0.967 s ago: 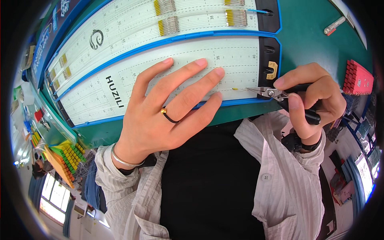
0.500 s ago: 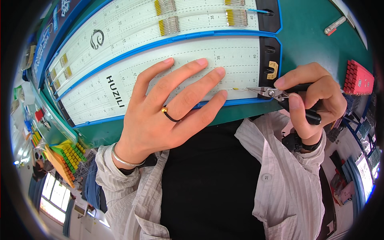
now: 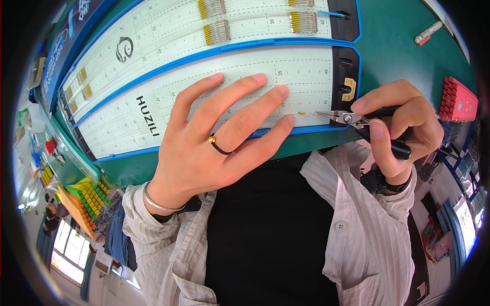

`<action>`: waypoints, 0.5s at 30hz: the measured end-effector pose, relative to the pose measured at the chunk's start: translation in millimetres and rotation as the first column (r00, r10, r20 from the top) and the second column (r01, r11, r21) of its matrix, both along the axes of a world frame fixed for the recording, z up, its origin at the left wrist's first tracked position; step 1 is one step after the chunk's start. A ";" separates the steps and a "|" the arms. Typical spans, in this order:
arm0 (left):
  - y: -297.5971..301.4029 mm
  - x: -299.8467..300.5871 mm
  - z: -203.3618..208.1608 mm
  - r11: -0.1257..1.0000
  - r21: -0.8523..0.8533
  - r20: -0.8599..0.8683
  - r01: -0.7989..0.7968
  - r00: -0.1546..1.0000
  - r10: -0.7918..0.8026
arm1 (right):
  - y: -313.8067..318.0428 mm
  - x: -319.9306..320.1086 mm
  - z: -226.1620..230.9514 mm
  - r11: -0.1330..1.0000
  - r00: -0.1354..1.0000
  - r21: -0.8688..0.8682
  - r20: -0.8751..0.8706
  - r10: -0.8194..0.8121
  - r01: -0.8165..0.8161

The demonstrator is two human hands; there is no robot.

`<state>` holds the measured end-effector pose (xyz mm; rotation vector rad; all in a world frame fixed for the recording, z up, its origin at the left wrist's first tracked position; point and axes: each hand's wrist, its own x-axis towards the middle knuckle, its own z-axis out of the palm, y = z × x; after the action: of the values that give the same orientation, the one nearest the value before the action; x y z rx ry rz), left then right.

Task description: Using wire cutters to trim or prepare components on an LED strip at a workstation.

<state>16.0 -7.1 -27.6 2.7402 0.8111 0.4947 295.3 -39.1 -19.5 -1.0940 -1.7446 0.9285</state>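
Observation:
A long blue-rimmed case lies opened, with a white ruled lower panel [image 3: 306, 64] and a matching upper panel [image 3: 173, 35]. Spread flat across the lower panel is my left hand [image 3: 219, 132], fingers apart, a black cord ring with a gold bead on one. My right hand [image 3: 403, 117] is closed around small pliers [image 3: 347, 119] with black handles, at the panel's right end. Their slim jaws point left, over the panel's near edge. At the jaw tips is a thin piece with a yellow wrap [image 3: 302, 112], close to my left little finger; its far end is too fine to make out.
Bundles of thin metal pieces with yellow ends [image 3: 217, 32] sit on the upper panel. On the green mat [image 3: 393, 51] are a white-and-red pen-like tool [image 3: 427, 33] and a red ridged block [image 3: 458, 99]. Green and yellow ridged blocks [image 3: 89, 199] stand at lower left.
Hardly anything differs. Both hands and the pliers sit a few pixels further right, and the case has shifted slightly with them in view.

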 end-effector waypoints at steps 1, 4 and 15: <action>-0.1 0.3 0.3 1.000 0.000 0.000 0.000 1.000 0.000 | -0.2 -0.1 0.1 1.000 1.000 -0.002 0.000 -0.002 0.002; -0.4 0.9 2.1 1.000 -0.004 -0.001 0.000 1.000 0.000 | 0.2 -0.2 0.7 1.000 1.000 -0.003 -0.002 -0.001 0.001; 0.2 0.7 3.2 1.000 -0.018 -0.025 0.004 1.000 -0.005 | -0.5 -0.9 0.5 1.000 1.000 -0.009 -0.012 -0.013 0.013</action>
<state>16.7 -7.0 -24.4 2.7370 0.8110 0.4505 294.4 -39.6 -19.1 -1.1024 -1.7235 0.9337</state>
